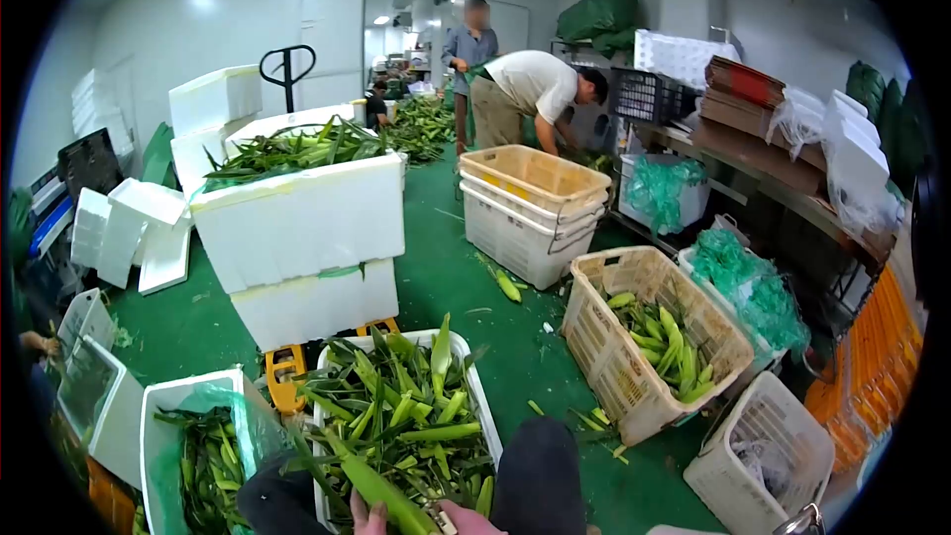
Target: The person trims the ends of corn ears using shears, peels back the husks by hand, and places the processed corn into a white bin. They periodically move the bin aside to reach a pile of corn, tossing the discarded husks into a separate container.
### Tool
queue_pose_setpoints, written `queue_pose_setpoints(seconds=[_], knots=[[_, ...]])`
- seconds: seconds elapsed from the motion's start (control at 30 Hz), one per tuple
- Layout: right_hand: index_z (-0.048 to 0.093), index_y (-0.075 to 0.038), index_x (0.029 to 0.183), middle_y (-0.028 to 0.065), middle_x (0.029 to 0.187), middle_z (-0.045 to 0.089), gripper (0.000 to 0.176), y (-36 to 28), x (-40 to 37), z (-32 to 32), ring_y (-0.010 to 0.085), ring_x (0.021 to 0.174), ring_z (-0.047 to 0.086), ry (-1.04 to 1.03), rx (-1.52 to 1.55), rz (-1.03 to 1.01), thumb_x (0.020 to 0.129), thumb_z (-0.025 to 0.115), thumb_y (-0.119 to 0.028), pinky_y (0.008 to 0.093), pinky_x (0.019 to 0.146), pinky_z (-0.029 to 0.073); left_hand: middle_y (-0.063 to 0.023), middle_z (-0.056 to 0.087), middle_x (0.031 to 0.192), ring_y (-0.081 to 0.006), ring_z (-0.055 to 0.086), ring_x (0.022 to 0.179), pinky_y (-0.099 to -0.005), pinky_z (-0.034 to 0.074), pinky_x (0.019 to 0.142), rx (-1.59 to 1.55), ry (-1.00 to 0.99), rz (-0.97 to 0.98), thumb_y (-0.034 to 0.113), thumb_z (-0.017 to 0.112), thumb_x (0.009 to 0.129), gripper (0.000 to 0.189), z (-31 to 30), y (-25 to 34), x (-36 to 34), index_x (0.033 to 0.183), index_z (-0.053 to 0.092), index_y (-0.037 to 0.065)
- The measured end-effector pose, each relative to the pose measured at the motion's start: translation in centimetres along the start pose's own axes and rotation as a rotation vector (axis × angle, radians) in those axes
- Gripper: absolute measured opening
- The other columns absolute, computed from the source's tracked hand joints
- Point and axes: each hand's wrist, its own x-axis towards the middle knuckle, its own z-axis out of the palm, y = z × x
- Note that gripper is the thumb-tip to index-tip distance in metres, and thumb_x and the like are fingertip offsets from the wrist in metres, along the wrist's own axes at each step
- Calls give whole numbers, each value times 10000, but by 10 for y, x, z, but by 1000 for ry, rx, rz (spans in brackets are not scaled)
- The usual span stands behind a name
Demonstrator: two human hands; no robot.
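Observation:
At the bottom of the head view, between my knees, my left hand (369,515) is closed round the lower part of a green corn ear (384,491). Just to its right, my right hand (466,518) is closed at the base of the same ear, beside a small pale object that I cannot make out. Both hands are partly cut off by the frame's lower edge. Beneath and beyond them, a white foam box (479,388) is filled with green husks, leaves and some ears.
A foam box with a green liner (158,456) stands left. Stacked foam boxes (297,223) rise ahead on a pallet jack (285,376). A crate of corn (594,337) and an empty-looking crate (713,471) stand right. Two people (530,89) (470,45) work farther back.

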Motion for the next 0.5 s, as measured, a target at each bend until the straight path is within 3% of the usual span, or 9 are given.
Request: queue_pose_setpoints(seconds=[0.07, 0.17, 0.23, 0.3, 0.37, 0.43, 0.5], knots=[[560, -84, 1277, 199, 879, 671, 553, -1, -5, 7, 362, 807, 670, 1, -350, -181, 770, 708, -249, 447, 714, 541, -137, 527, 1385, -323, 542, 1212, -400, 458, 1029, -214, -54, -224, 407, 646, 946, 582, -12, 1, 0, 1403, 521, 69], [570, -97, 1249, 188, 873, 665, 496, 2, -5, 10, 355, 787, 662, -82, -256, -66, 775, 670, -206, 429, 716, 544, -125, 549, 1361, -308, 552, 1195, -398, 468, 1013, -374, -102, -436, 447, 641, 940, 591, -32, 5, 7, 1393, 534, 82], [558, -72, 1266, 87, 893, 628, 489, 26, -4, 17, 201, 755, 603, -39, 31, -53, 790, 656, -125, 357, 693, 532, -118, 564, 1344, -299, 559, 1183, -396, 474, 1003, -434, -104, -509, 474, 637, 936, 598, -43, 7, 13, 1386, 542, 92], [528, -55, 1314, 68, 902, 600, 538, 44, 13, 17, 149, 772, 564, -1, 272, 86, 798, 663, -121, 339, 699, 525, -110, 579, 1328, -290, 566, 1172, -395, 481, 992, -475, -96, -542, 500, 634, 932, 605, -54, 8, 20, 1379, 551, 101], [520, -47, 1322, 106, 958, 642, 534, 45, 35, -7, 158, 801, 605, 36, 321, 235, 814, 663, -133, 331, 719, 526, -102, 594, 1312, -280, 572, 1160, -393, 487, 981, -500, -73, -553, 527, 630, 928, 614, -63, 10, 25, 1373, 559, 110], [566, -72, 1272, 179, 1012, 699, 500, -13, 55, -35, 321, 937, 689, 198, -229, 4, 820, 690, -249, 421, 826, 544, -67, 655, 1199, -242, 581, 1125, -385, 499, 943, -484, -7, -486, 625, 594, 908, 618, -65, 7, 37, 1319, 600, 163], [611, -67, 1221, 185, 1008, 699, 491, -77, 65, -49, 364, 984, 670, 225, -610, 173, 802, 711, -304, 446, 876, 532, -70, 645, 1208, -248, 579, 1130, -397, 494, 954, -420, 19, -363, 630, 582, 912, 613, -62, 13, 42, 1313, 602, 167]])
